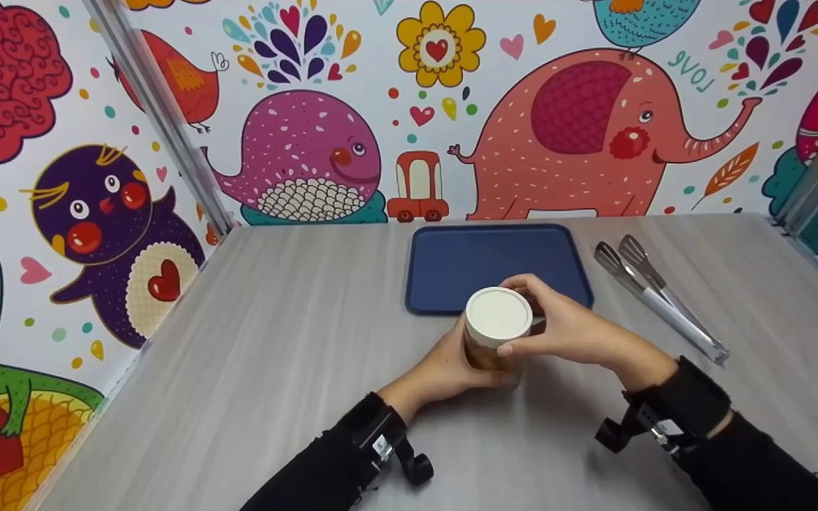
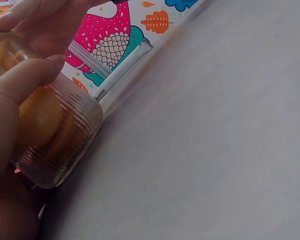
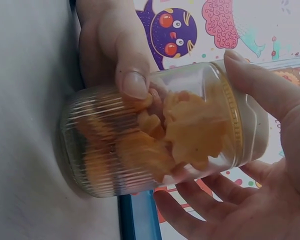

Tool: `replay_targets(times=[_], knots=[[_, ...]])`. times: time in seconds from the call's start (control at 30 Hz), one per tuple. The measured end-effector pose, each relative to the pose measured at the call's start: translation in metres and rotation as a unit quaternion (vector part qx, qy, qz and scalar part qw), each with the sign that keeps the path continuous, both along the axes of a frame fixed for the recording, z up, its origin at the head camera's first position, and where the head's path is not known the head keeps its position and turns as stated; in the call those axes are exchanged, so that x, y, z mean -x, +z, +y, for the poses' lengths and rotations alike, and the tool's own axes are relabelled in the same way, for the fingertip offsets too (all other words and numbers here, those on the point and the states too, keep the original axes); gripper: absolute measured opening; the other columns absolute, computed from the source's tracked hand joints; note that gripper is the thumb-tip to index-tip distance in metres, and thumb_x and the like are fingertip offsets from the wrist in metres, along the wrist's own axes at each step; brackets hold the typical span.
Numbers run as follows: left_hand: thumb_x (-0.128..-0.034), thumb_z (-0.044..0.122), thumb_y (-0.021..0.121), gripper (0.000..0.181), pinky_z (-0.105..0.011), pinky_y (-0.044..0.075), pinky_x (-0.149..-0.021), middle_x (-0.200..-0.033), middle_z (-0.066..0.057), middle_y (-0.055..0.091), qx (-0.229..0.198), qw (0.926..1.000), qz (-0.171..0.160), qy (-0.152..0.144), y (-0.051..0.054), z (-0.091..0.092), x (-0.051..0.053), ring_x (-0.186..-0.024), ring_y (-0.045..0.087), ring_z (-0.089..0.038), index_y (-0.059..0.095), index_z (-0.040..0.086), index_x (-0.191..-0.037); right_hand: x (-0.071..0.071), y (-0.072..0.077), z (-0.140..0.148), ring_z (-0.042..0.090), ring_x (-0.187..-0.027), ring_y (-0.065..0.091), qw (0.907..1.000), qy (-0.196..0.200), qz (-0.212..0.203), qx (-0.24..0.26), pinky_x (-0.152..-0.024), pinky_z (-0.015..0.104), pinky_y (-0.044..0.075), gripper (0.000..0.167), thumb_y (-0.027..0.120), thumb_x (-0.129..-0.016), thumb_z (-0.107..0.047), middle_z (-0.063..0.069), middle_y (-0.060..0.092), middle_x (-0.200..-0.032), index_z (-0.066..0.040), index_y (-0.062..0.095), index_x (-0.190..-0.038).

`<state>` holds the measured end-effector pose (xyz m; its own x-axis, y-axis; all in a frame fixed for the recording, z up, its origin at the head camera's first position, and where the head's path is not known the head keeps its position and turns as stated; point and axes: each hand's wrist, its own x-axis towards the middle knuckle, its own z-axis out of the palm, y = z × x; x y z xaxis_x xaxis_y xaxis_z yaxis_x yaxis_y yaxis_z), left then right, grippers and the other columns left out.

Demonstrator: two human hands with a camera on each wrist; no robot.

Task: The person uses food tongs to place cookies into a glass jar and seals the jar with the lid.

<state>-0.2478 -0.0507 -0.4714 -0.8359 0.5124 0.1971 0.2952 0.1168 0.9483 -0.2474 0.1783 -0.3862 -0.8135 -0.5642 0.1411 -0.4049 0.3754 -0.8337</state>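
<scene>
A ribbed clear jar (image 3: pixel 110 187) with a cream lid (image 1: pixel 498 314) holds several orange-brown, wavy-edged pieces (image 3: pixel 195 130) that look like cookies or crackers. My left hand (image 1: pixel 444 365) grips the jar's lower body from the left, its thumb across the near side. On the lid is my right hand (image 1: pixel 569 330), with the thumb at the near edge and fingers round the far edge. The lid sits on the jar's mouth. In the right wrist view the jar's base is at the table surface; whether it rests there I cannot tell.
Behind the jar lies a dark blue tray (image 1: pixel 494 266). Metal tongs (image 1: pixel 672 309) lie on the grey table (image 1: pixel 295 312) to the right, with slotted heads pointing away. Printed panels (image 1: pixel 423 128) with cartoon animals border the table at the back and sides.
</scene>
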Motion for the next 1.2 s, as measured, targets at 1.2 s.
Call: replay_targets(times=[1.2], knots=[[-0.0768, 0.018, 0.097, 0.113, -0.036, 0.031, -0.124, -0.154, 0.008, 0.051, -0.011, 0.9998, 0.014, -0.007, 0.000, 0.001, 0.001, -0.142, 0.048, -0.010, 0.028, 0.028, -0.166, 0.015, -0.003, 0.013, 0.033, -0.134, 0.056, 0.9964, 0.071, -0.047, 0.004, -0.109, 0.055, 0.049, 0.082, 0.088, -0.091, -0.018, 0.012, 0.056, -0.150, -0.010, 0.044, -0.159]])
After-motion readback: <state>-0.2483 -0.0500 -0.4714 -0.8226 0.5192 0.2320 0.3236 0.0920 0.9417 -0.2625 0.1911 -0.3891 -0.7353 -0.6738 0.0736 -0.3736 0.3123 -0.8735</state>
